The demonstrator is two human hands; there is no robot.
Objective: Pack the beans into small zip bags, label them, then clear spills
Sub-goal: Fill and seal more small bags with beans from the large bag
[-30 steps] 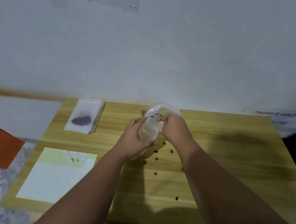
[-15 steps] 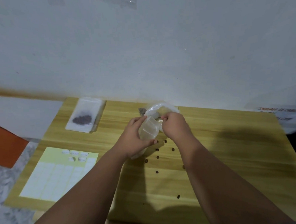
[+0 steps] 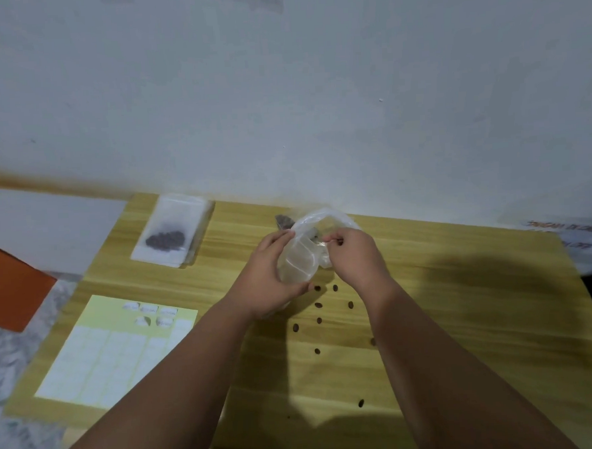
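Both hands (image 3: 266,277) (image 3: 356,262) grip bag (image 3: 300,262) near far table (image 3: 464,318) edge

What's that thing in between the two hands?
A clear plastic bag, gripped by the left hand and pinched near its top by the right hand, as the head view shows.

A light wooden table (image 3: 464,318) stands against the wall. At its back left corner lies a clear zip bag (image 3: 184,209) with a dark clump of beans (image 3: 165,238) inside. It seems to rest on a stack of more bags. Near the front left lies a yellow-backed label sheet (image 3: 116,350), a few labels loose at its top. Loose beans (image 3: 318,305) are scattered across the middle, and one (image 3: 361,403) lies nearer the front.
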